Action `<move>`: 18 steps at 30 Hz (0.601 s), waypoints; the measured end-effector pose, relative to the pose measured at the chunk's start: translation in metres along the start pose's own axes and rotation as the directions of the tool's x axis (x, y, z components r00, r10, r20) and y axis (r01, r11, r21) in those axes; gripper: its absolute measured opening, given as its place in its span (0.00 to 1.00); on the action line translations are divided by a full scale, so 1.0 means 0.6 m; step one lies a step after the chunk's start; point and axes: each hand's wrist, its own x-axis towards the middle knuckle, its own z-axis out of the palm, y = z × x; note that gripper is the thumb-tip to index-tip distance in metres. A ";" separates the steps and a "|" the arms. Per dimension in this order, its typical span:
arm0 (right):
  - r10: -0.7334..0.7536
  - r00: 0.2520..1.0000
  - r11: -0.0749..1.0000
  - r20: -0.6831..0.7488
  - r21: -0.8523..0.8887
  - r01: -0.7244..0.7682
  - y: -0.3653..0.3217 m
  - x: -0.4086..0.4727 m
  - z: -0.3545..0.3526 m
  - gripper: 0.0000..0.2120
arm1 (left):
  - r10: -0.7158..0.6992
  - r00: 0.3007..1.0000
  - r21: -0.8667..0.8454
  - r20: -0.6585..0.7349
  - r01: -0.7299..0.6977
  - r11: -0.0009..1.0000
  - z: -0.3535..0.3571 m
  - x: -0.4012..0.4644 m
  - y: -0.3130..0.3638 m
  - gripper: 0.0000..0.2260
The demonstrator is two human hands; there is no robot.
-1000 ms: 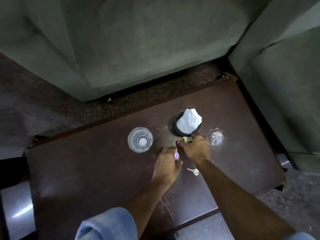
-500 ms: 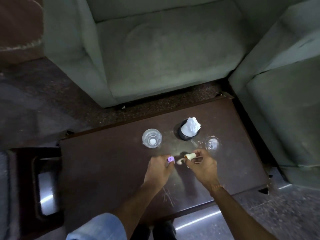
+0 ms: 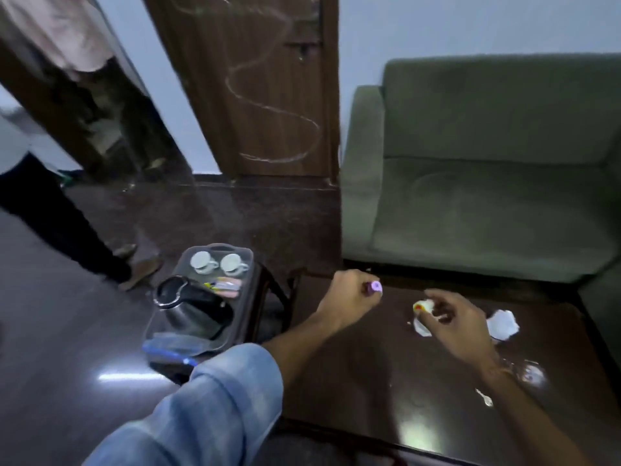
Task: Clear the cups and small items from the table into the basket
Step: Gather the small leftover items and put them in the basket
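left hand (image 3: 349,295) fingers clamped on purple-capped tube (image 3: 373,287) | right hand (image 3: 452,317) pinched yellow-tipped item (image 3: 420,307) | risk: dropping either short of left basket (image 3: 201,297)

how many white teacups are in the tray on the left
2. Both sit side by side at the far end of the tray: one teacup on the left, the other teacup right of it. The kettle nearer the camera could hide more.
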 end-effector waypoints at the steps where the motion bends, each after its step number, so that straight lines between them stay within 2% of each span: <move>1: -0.015 1.000 1.000 0.006 0.002 0.015 -0.036 -0.004 0.020 0.14 | -0.002 1.000 0.020 -0.027 0.003 1.000 -0.039 -0.018 -0.020 0.16; 5: -0.116 0.992 0.993 0.046 -0.007 0.117 -0.182 -0.011 0.115 0.14 | -0.069 0.993 0.061 -0.101 0.075 0.995 -0.180 -0.096 -0.113 0.13; 10: -0.148 0.983 0.985 0.106 0.100 0.137 -0.331 -0.008 0.217 0.12 | -0.130 0.983 0.102 -0.133 0.144 0.984 -0.309 -0.165 -0.199 0.13; 15: -0.169 0.963 0.984 0.212 0.098 0.151 -0.420 0.021 0.294 0.08 | -0.230 0.951 0.084 -0.208 0.251 0.964 -0.408 -0.178 -0.266 0.04; 18: -0.154 0.955 0.986 0.255 0.095 0.134 -0.446 0.052 0.346 0.12 | -0.291 0.927 0.116 -0.237 0.324 0.939 -0.457 -0.177 -0.315 0.04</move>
